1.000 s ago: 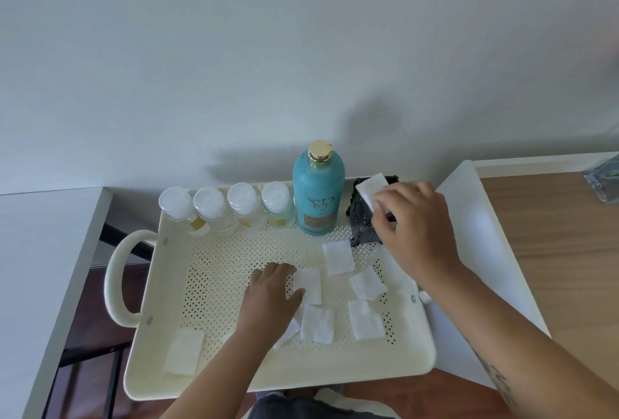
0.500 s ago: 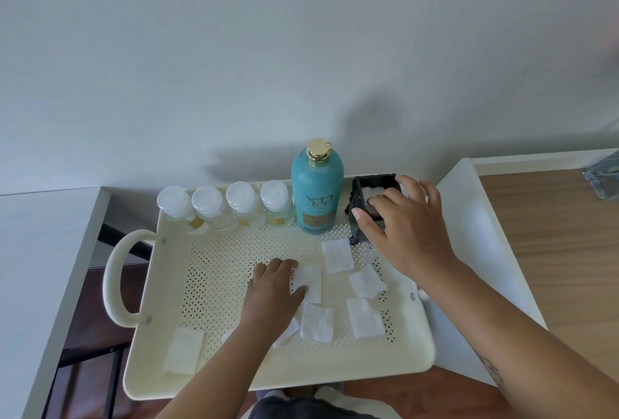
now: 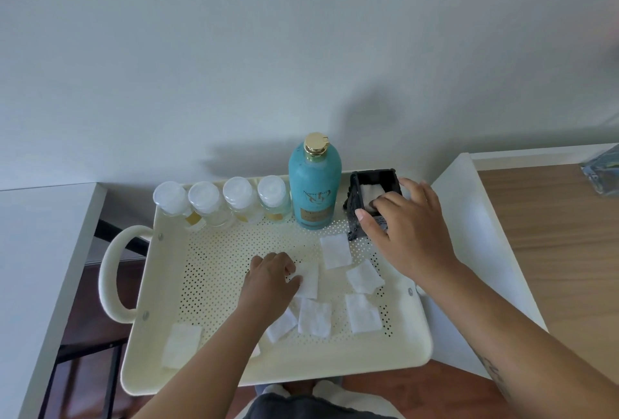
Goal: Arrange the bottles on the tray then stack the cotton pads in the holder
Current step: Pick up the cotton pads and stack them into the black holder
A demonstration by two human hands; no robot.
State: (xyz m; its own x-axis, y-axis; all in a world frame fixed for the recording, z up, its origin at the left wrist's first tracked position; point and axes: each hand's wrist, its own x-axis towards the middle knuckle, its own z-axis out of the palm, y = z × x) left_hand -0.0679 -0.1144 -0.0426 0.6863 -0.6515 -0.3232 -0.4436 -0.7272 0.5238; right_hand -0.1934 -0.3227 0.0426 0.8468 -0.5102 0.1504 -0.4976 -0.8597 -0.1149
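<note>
A cream perforated tray (image 3: 278, 375) holds several small clear bottles with white caps (image 3: 204, 200) in a row along its back edge, beside a tall teal bottle with a gold cap (image 3: 315, 190). A black holder (image 3: 355, 214) stands at the back right with a white cotton pad (image 3: 370, 192) inside it. My right hand (image 3: 412, 231) hovers over the holder, fingers spread, the index fingertip on that pad. My left hand (image 3: 268, 281) pinches the edge of a loose pad (image 3: 310, 279) mid-tray. Several more pads (image 3: 336, 251) lie flat around it.
One pad (image 3: 182, 345) lies alone in the tray's front left corner. The tray's loop handle (image 3: 112, 271) sticks out left, by a white desk (image 3: 33, 251). A white panel (image 3: 475, 234) and a wooden tabletop (image 3: 562, 234) lie right, with a glassy object (image 3: 603, 174) at the edge.
My right hand carried a pad over the holder, lowered it in and let it go. My left hand's fingers have closed on the edge of the mid-tray pad.
</note>
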